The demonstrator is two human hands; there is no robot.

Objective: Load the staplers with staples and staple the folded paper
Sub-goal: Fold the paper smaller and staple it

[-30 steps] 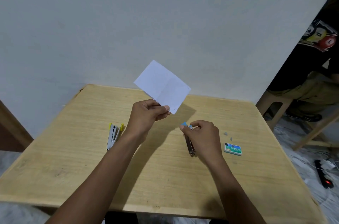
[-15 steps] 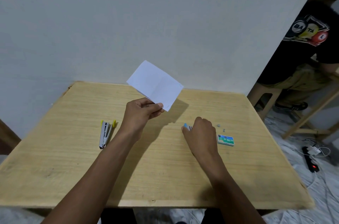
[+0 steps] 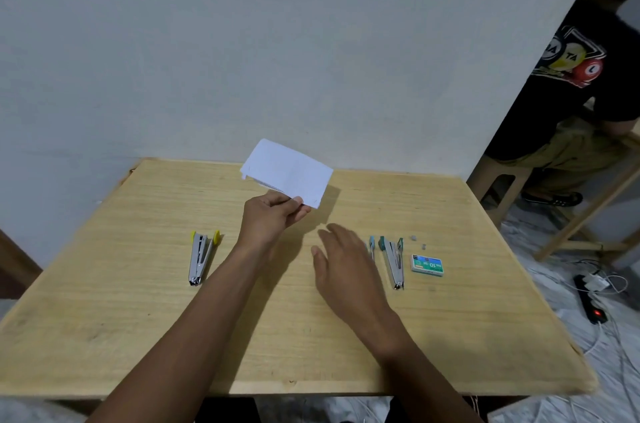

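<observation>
Above desk [image 3: 138, 318]: paper [image 3: 289, 173], pinched at one corner by left hand [image 3: 270, 218]. Right hand [image 3: 343, 259]: fingers [image 3: 336, 234] straight, empty, near green stapler [image 3: 393, 258]. Risk: a pinch this slight could let paper slip or twist under stapling.

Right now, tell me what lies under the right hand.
Only one end of the blue stapler shows past the right hand; the rest is covered, so whether the hand touches it cannot be told.
</observation>
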